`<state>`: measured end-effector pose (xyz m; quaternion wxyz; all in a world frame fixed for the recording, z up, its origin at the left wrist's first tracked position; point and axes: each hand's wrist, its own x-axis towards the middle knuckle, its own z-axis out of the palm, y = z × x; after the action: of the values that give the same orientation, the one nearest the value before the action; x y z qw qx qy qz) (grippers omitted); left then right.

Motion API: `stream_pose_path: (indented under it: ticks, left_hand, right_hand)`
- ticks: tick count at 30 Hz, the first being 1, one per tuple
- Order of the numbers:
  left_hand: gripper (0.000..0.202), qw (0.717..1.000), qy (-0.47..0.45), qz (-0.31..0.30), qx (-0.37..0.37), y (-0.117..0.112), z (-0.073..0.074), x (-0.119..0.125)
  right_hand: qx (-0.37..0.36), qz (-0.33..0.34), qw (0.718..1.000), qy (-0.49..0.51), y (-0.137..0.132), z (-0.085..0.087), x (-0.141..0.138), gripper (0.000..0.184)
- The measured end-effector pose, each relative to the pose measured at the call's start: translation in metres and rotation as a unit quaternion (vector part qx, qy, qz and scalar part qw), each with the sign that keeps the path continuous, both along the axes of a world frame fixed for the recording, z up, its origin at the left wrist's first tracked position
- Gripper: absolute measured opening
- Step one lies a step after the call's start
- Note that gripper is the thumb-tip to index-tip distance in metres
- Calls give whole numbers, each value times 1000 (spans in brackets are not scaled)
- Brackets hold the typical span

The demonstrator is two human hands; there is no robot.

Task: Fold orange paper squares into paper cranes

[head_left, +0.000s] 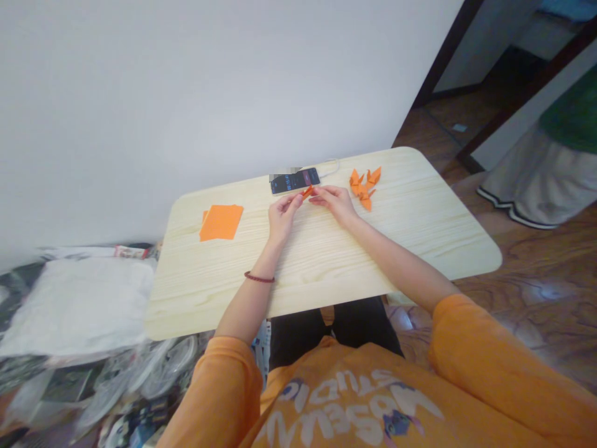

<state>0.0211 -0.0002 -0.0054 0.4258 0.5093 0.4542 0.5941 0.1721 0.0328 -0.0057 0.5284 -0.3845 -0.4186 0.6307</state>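
A small folded paper (308, 191) is sitting right between the two hands, just in front of the phone (295, 180), and whether it is touching the surface (326, 274) or being held above it, I can't quite tell. The left hand (282, 216) is pinching its near end between thumb and forefinger; the right hand (337, 202) is closing its fingertips on the far end, so the grip is pressed together on both sides. This is looking like a folding or creasing step, fairly far along judging by how narrow the piece is, and the next move is probably calling for a steady left pinch and light, exact right fingertips. Out to the right, three orange shapes (365, 200) are lying bunched together; over on the left, the flat sheets (222, 222) are overlapping, slightly askew. A white cable (331, 172) is running from the phone's right end. Behind, a plain wall (209, 93) is rising; a white cloth (84, 305) is spreading over clutter at left, and at right another person's pale clothing (532, 165) is showing above the wooden floor (541, 330).
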Motion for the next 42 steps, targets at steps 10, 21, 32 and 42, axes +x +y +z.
stream_pose_path:
  ticks: [10,21,32,42]
  left_hand:
    - [31,1000,13,10,23,-5,10,1]
    - [47,999,-21,-34,-33,0,-2,-4]
    - [34,999,36,24,-2,-1,-2,-2]
    - [26,996,77,44,12,-3,-3,1]
  right_hand:
    - [-9,0,1000,16,-2,4,-1,43]
    - [-1,22,1000,-13,-4,8,0,42]
    - [3,35,998,-54,-5,7,-2,37]
    - [22,11,996,-91,-3,5,-1,31]
